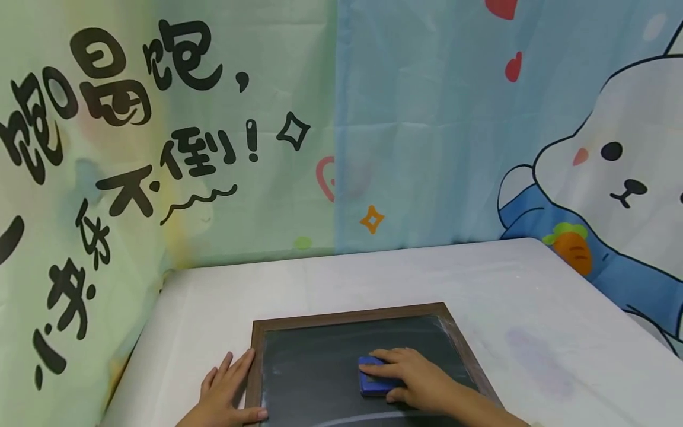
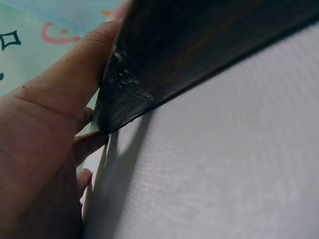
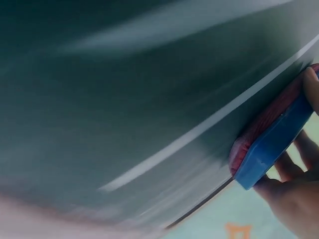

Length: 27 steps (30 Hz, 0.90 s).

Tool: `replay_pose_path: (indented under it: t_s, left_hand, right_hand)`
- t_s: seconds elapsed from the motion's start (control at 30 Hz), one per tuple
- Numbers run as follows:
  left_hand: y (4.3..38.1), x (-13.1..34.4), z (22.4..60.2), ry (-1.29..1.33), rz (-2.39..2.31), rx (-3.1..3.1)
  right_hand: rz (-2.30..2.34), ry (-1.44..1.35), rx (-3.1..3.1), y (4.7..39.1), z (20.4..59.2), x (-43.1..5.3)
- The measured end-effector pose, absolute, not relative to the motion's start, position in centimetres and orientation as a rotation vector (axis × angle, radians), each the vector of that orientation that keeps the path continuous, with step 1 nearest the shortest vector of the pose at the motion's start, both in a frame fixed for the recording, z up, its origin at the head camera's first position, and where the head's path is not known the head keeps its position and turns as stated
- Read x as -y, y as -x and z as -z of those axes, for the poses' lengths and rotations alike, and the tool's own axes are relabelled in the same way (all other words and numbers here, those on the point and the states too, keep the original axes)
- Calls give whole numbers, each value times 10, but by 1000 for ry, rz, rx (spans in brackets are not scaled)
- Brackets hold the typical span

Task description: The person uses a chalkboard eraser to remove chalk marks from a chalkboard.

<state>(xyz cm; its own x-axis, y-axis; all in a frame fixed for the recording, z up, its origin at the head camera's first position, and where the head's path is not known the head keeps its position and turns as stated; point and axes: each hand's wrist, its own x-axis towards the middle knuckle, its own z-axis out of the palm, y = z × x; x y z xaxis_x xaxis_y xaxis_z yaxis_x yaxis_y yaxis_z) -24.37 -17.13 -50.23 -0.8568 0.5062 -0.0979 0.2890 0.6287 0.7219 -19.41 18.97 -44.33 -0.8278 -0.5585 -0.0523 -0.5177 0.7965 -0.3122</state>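
A chalkboard (image 1: 309, 362) with a brown wooden frame (image 1: 349, 316) lies on the white table. My left hand (image 1: 224, 391) rests against its left side, fingers stretched along the outer edge and thumb on the frame. The left wrist view shows that thumb over the dark edge of the board (image 2: 199, 50). On the board's right half, my right hand (image 1: 421, 376) grips a blue chalkboard eraser (image 1: 368, 388). In the right wrist view, the reddish pad of the eraser (image 3: 269, 112) faces the board. White chalk strokes (image 3: 209, 122) mark the dark surface.
The white table (image 1: 224, 296) extends behind and to both sides of the board, with a faint purplish stain at right. Printed curtains (image 1: 256, 196) hang along the back and left, bearing black characters and a white cartoon animal.
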Motion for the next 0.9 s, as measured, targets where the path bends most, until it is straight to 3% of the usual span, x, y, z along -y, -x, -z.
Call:
replay_pose_path:
  t_s: [0.37, 0.9]
  left_hand:
    - [244, 172, 502, -631, -1043, -2568]
    - [243, 174, 501, -668, -1035, -2599]
  right_hand:
    - [514, 805, -2899, 181, 451, -262]
    - [463, 752, -2843, 167, 449, -264]
